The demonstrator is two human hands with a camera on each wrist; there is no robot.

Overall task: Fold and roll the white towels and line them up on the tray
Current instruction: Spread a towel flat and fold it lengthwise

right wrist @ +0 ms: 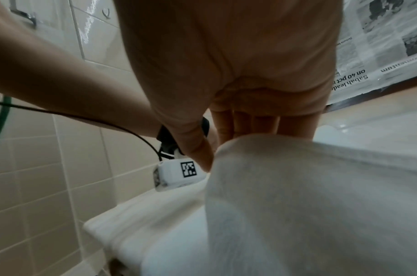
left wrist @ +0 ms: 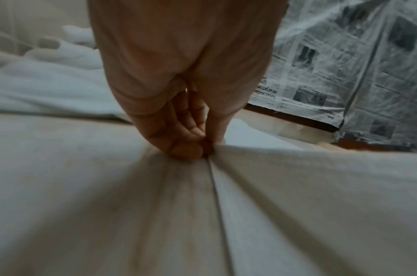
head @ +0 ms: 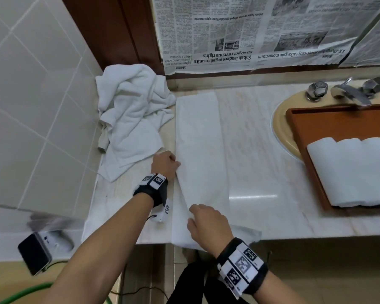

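A long white towel [head: 199,150], folded into a strip, lies lengthwise on the marble counter [head: 255,150], its near end hanging over the front edge. My left hand [head: 176,163] pinches the strip's left edge about midway along; the left wrist view shows the fingertips [left wrist: 191,149] closed on the cloth edge [left wrist: 297,177]. My right hand [head: 191,216] grips the strip near its near end, thumb [right wrist: 200,153] on one side of a raised fold [right wrist: 285,177], fingers behind it. At the right, several rolled white towels [head: 351,170] lie side by side on an orange-brown tray [head: 303,132].
A heap of crumpled white towels [head: 130,115] fills the counter's far left corner against the tiled wall. The tray sits over a beige sink [head: 280,130] with a chrome tap [head: 349,92]. Newspaper [head: 261,29] covers the wall behind. A phone [head: 34,253] lies on a lower ledge at left.
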